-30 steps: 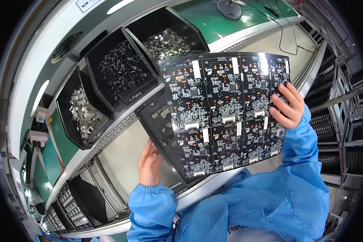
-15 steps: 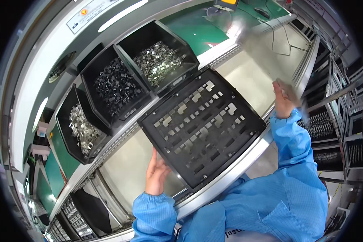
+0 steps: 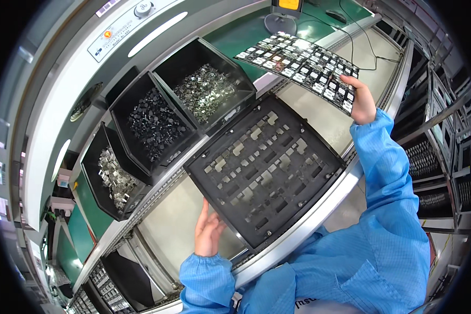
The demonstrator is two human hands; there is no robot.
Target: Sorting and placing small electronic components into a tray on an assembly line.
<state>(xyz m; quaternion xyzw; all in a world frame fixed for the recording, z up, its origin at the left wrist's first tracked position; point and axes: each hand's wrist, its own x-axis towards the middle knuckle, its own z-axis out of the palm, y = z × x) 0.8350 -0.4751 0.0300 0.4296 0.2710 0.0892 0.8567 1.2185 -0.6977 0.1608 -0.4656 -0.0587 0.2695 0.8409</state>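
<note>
A thin black circuit board panel (image 3: 303, 60), covered in rows of silver-white pieces, is held up at its right end by my right hand (image 3: 363, 102). My thumb lies on its top face; the other fingers are mostly hidden behind it. The panel hangs tilted beyond a square black fixture (image 3: 235, 183), whose face has rows of pale raised blocks, dark slots and corner screws. This fixture sits across the conveyor rails. Against its left side rests my left hand (image 3: 208, 230), fingers apart and fingertips at the edge, gripping nothing that I can see.
Three black bins stand behind the fixture: one of silver metal parts (image 3: 206, 94), one of dark parts (image 3: 154, 125), one of larger silver pieces (image 3: 115, 178). A yellow-and-black device (image 3: 287, 6) and cables stand at the back. Racks (image 3: 421, 162) line the right.
The panel, a blur at my right hand before, now shows clearly, swung left over the far side of the fixture. My left hand stays by the fixture's edge. The whole view has shifted slightly.
</note>
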